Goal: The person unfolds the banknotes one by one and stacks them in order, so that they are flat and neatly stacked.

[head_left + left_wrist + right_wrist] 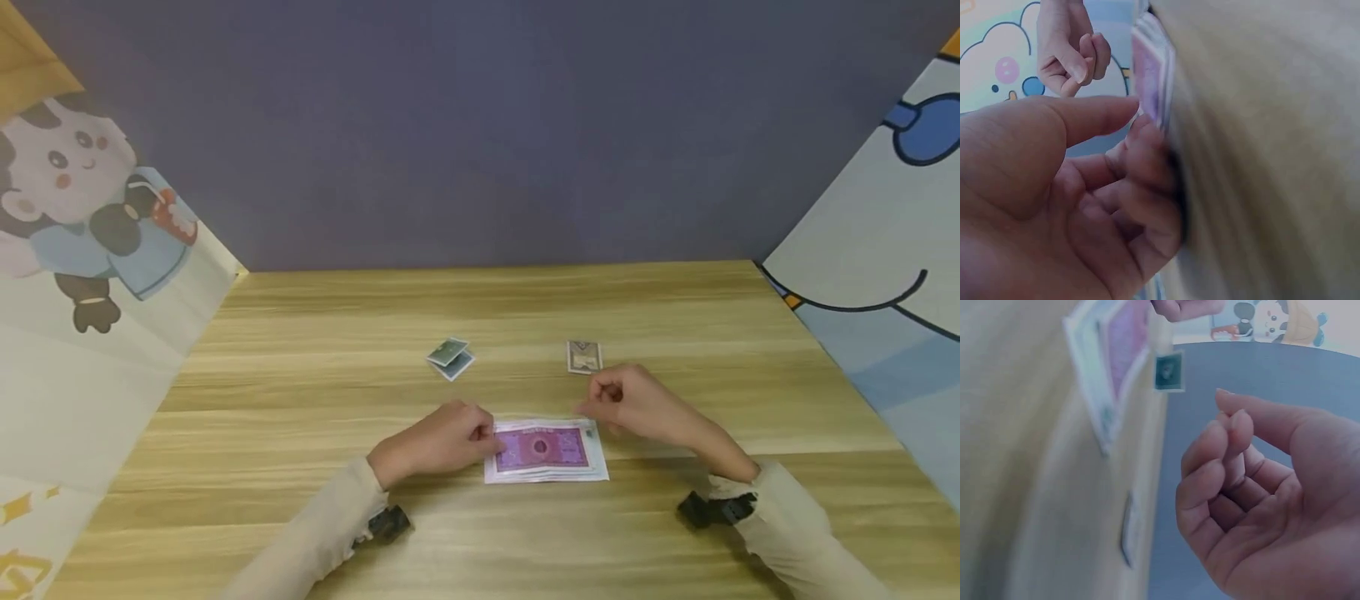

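Observation:
A pink-purple printed paper note [543, 454] with white borders lies on the table in the head view, its edges looking layered. My left hand [442, 440] pinches its left edge between thumb and fingers; the left wrist view shows the note [1150, 75] at those fingertips. Just off the note's upper right corner, my right hand [637, 404] is raised with loosely curled fingers. Nothing shows between its thumb and fingertips in the right wrist view. Behind the right hand sits a small brown folded paper [583, 357].
A small green folded paper [450, 358], partly sprung apart, lies farther back on the wooden table [337, 333]. A dark panel [480, 133] rises at the table's far edge. Cartoon-printed walls [67, 383] flank both sides.

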`<move>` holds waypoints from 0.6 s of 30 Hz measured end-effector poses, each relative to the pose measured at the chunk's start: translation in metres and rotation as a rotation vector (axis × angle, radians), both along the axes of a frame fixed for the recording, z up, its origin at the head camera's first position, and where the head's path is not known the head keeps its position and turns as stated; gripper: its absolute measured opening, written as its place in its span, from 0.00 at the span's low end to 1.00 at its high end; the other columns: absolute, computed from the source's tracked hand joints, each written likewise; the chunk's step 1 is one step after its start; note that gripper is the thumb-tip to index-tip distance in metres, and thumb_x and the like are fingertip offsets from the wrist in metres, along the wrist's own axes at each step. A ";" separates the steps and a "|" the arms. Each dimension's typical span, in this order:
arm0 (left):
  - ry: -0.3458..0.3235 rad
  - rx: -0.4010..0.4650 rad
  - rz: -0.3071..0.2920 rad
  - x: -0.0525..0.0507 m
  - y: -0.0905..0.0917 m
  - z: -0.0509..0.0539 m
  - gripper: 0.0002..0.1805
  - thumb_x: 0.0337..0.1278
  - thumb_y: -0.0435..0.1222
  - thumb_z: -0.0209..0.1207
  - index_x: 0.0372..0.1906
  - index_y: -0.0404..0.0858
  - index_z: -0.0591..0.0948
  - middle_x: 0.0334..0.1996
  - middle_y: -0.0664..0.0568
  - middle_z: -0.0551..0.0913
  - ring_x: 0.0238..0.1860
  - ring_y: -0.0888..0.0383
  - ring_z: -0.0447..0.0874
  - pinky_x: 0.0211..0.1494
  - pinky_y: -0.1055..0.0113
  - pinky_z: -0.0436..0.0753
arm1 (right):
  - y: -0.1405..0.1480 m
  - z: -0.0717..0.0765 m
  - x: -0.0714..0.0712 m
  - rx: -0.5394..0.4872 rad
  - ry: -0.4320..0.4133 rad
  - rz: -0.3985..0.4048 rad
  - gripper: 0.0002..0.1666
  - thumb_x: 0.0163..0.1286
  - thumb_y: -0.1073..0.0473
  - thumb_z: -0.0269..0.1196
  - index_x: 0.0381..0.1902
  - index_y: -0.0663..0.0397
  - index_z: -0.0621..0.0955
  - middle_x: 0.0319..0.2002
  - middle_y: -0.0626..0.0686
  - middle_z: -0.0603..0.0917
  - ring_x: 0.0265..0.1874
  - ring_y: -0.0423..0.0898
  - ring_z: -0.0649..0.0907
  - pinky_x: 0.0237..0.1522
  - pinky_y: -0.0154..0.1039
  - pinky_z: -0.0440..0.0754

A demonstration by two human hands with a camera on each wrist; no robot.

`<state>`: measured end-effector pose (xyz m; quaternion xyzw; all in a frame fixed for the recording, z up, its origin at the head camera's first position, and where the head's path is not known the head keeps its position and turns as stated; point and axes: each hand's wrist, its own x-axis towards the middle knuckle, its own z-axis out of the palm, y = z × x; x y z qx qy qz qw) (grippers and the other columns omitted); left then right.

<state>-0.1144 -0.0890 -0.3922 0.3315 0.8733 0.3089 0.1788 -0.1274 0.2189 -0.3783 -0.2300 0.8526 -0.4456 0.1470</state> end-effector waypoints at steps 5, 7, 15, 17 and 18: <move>0.026 0.025 0.065 -0.009 -0.014 0.016 0.15 0.69 0.39 0.59 0.23 0.43 0.76 0.16 0.62 0.70 0.18 0.68 0.64 0.23 0.72 0.68 | -0.011 0.019 -0.008 0.024 0.119 -0.022 0.14 0.71 0.54 0.65 0.25 0.52 0.79 0.14 0.48 0.74 0.13 0.40 0.71 0.16 0.33 0.68; 0.070 0.054 0.119 -0.017 -0.022 0.024 0.13 0.69 0.37 0.58 0.25 0.42 0.77 0.17 0.60 0.71 0.18 0.67 0.64 0.21 0.72 0.68 | -0.019 0.028 -0.013 0.042 0.172 -0.029 0.12 0.72 0.54 0.64 0.27 0.49 0.80 0.16 0.47 0.75 0.14 0.40 0.71 0.18 0.34 0.69; 0.177 0.139 0.374 -0.059 -0.053 0.035 0.09 0.70 0.38 0.58 0.34 0.36 0.80 0.26 0.49 0.81 0.23 0.59 0.73 0.25 0.68 0.73 | -0.063 0.043 -0.041 0.075 0.272 -0.009 0.08 0.73 0.53 0.62 0.37 0.51 0.82 0.27 0.45 0.82 0.27 0.43 0.81 0.30 0.38 0.80; 0.170 0.109 0.424 -0.069 -0.058 0.033 0.09 0.70 0.39 0.58 0.36 0.37 0.80 0.27 0.48 0.80 0.23 0.58 0.72 0.25 0.65 0.73 | -0.074 0.042 -0.049 0.079 0.288 0.001 0.08 0.73 0.55 0.62 0.38 0.53 0.83 0.30 0.45 0.83 0.30 0.42 0.81 0.34 0.39 0.81; 0.153 0.095 0.441 -0.073 -0.060 0.030 0.09 0.70 0.40 0.59 0.38 0.36 0.79 0.27 0.48 0.80 0.22 0.58 0.72 0.25 0.65 0.72 | -0.080 0.041 -0.052 0.077 0.290 0.006 0.08 0.73 0.55 0.62 0.39 0.53 0.83 0.31 0.46 0.84 0.31 0.42 0.82 0.36 0.40 0.81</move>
